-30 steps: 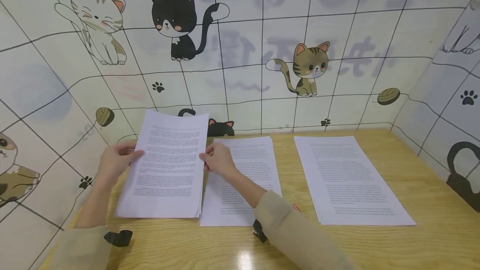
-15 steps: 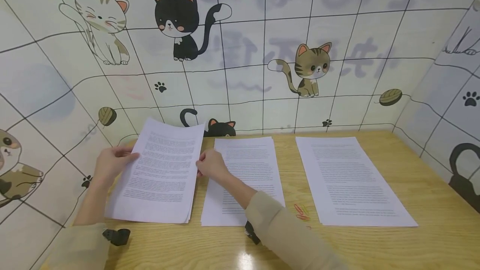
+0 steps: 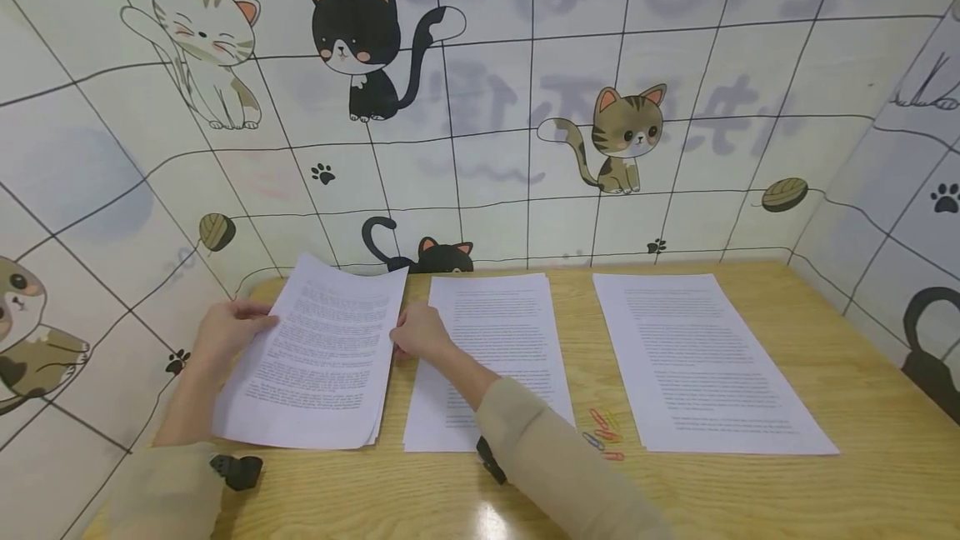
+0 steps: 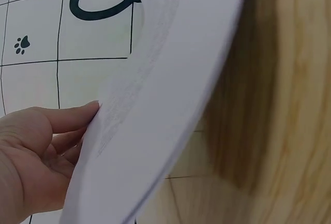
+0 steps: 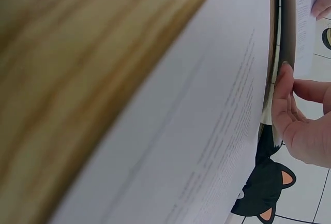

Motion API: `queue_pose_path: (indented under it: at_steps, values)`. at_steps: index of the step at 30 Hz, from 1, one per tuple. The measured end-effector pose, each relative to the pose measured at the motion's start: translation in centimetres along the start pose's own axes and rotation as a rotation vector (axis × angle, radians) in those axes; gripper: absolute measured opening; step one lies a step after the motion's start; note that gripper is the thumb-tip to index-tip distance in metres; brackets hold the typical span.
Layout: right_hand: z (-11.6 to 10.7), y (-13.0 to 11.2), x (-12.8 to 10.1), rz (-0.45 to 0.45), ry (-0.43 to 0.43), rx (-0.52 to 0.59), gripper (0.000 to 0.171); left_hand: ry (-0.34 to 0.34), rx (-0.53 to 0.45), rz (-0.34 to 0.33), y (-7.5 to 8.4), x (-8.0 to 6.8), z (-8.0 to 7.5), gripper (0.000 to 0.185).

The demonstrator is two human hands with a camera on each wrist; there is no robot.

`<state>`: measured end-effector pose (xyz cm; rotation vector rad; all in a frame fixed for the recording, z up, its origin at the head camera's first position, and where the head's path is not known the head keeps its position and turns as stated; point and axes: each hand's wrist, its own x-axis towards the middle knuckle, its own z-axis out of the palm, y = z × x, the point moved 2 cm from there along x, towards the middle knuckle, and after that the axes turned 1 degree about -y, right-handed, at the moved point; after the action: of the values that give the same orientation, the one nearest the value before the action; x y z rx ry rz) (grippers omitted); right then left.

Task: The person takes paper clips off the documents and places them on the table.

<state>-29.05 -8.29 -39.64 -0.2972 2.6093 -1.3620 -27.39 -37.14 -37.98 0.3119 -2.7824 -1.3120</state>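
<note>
A stack of printed sheets (image 3: pixel 318 361) sits at the left of the wooden table (image 3: pixel 750 490), its far end raised. My left hand (image 3: pixel 228 332) grips its left edge, thumb on top; in the left wrist view the left hand (image 4: pixel 36 157) pinches the stack's edge (image 4: pixel 155 105). My right hand (image 3: pixel 420 332) holds the stack's right edge; in the right wrist view the right hand (image 5: pixel 300 115) has its fingers at the paper edge (image 5: pixel 302 22). A second paper pile (image 3: pixel 502 340) lies under my right forearm.
A third paper pile (image 3: pixel 705 361) lies at the right. Several coloured paper clips (image 3: pixel 603 432) lie between the middle and right piles. A wall with cat drawings (image 3: pixel 480 107) surrounds the table's back and sides. Black wrist camera mounts (image 3: pixel 236 471) sit near the front edge.
The stack held in both hands has tilted down and shifted slightly left toward the table. The paper clips beside my right forearm have come more into view.
</note>
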Motion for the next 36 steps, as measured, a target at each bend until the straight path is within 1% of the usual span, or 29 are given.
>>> queue_pose_path:
  at_steps: [4, 10, 12, 14, 17, 19, 23, 26, 30, 34, 36]
  values:
    - [0.1, 0.2, 0.3, 0.004, -0.017, -0.021, 0.014, -0.009, -0.005, -0.014, -0.4, 0.0, 0.1, 0.040]
    - [0.1, 0.6, 0.7, 0.052, -0.072, 0.057, 0.017, -0.005, -0.009, -0.023, -0.9, 0.2, 0.3, 0.038]
    - [0.0, 0.6, 0.7, 0.057, -0.089, 0.069, 0.016, -0.012, 0.006, -0.024, -1.1, 0.4, 0.3, 0.038]
    - [-0.1, 0.5, 0.7, 0.049, -0.101, 0.054, 0.016, -0.038, 0.026, -0.027, -1.3, 0.6, 0.2, 0.039]
    - [-0.2, 0.4, 0.6, 0.042, -0.116, 0.008, 0.014, -0.099, 0.072, -0.036, -1.5, 0.8, 0.2, 0.043]
    - [-0.2, 0.4, 0.6, 0.041, -0.125, -0.029, 0.019, -0.146, 0.098, -0.048, -1.5, 0.9, 0.3, 0.046]
    - [-0.2, 0.2, 0.5, 0.066, -0.142, -0.063, 0.020, -0.205, 0.135, -0.056, -1.3, 1.1, 0.5, 0.053]
    - [-0.4, 0.1, 0.4, 0.087, -0.150, -0.086, 0.019, -0.212, 0.134, -0.045, -1.2, 1.2, 0.7, 0.056]
    - [-0.7, 0.0, 0.1, 0.094, -0.162, -0.116, 0.025, -0.214, 0.131, -0.034, -1.1, 1.2, 0.8, 0.057]
    - [-1.4, -0.1, -0.3, 0.076, -0.171, -0.105, 0.014, -0.222, 0.152, -0.037, -0.8, 1.1, 0.8, 0.059]
    - [-1.8, -0.1, -0.5, 0.058, -0.177, -0.088, 0.023, -0.217, 0.174, -0.026, -0.6, 1.0, 0.8, 0.059]
